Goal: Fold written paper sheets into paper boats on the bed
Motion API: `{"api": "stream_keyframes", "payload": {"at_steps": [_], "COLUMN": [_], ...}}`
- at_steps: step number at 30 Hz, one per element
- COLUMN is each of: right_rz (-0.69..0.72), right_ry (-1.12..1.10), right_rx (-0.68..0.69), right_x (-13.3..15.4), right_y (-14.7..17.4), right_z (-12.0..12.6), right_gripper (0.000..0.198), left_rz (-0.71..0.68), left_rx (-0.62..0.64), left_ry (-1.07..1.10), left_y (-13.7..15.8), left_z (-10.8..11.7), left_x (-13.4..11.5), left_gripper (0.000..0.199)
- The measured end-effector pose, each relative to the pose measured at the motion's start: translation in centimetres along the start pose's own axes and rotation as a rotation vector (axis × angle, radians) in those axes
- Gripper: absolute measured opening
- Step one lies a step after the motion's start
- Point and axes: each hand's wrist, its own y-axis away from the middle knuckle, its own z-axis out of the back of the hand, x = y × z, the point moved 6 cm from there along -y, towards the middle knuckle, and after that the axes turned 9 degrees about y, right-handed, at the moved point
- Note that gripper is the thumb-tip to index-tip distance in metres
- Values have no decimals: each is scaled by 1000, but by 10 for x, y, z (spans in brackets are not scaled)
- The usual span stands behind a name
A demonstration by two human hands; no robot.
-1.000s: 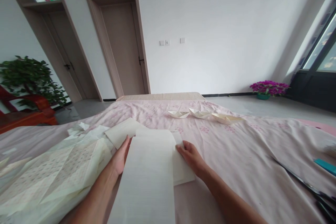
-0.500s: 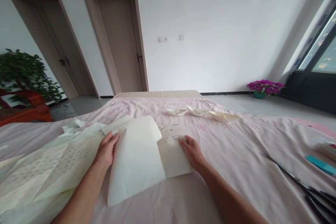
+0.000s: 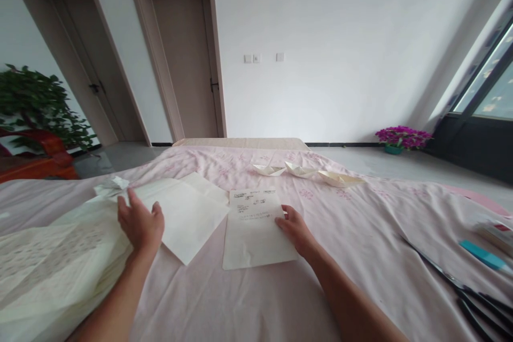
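A cream sheet of paper with handwriting lies in front of me, its lines of writing near the top. My right hand pinches this sheet's right edge between thumb and fingers. To the left, my left hand is open with its fingers apart, over the loose papers. Beside it lies a blank cream sheet, turned at an angle, its left part hidden behind the hand. A pile of large sheets with printed marks spreads under and left of my left forearm.
Three folded paper boats stand in a row farther back on the pink cloth. Black-handled scissors lie at the right, near a blue object and a clear-wrapped pack. Crumpled paper sits at the left.
My left hand has let go of the blank sheet and moved left. That sheet now lies on the left, uncovering the written sheet, which my right hand still holds.
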Motion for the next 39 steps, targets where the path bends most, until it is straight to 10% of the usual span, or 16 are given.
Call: {"api": "stream_keyframes", "payload": {"at_steps": [4, 7, 11, 20, 29, 32, 36, 39], "right_rz": [-11, -13, -40, -172, -212, -137, 160, 41], "right_ry": [-11, -10, -94, -105, 154, 436, 1393, 1629], "right_rx": [-6, -11, 19, -23, -83, -216, -482, -567], "right_x": [-2, 0, 5, 4, 0, 0, 4, -16], "right_y": [1, 4, 9, 43, 87, 100, 127, 144], "right_z": [2, 3, 2, 33, 64, 104, 162, 207], "right_gripper": [50, 51, 53, 50, 39, 38, 45, 45], "left_rz": [-278, -191, -121, -643, -872, -848, -832, -813], "left_rx": [389, 644, 685, 1010, 1275, 1310, 1327, 1328], "left_ry": [-10, 31, 112, 225, 39, 11, -4, 13], "left_y": [32, 64, 86, 135, 182, 189, 190, 189], "left_z": [-49, -81, -84, -83, -108, -108, -106, -105], "left_x": [-25, -13, -14, -103, -125, -123, -124, -125], "left_gripper": [43, 40, 44, 79, 44, 45, 52, 51]}}
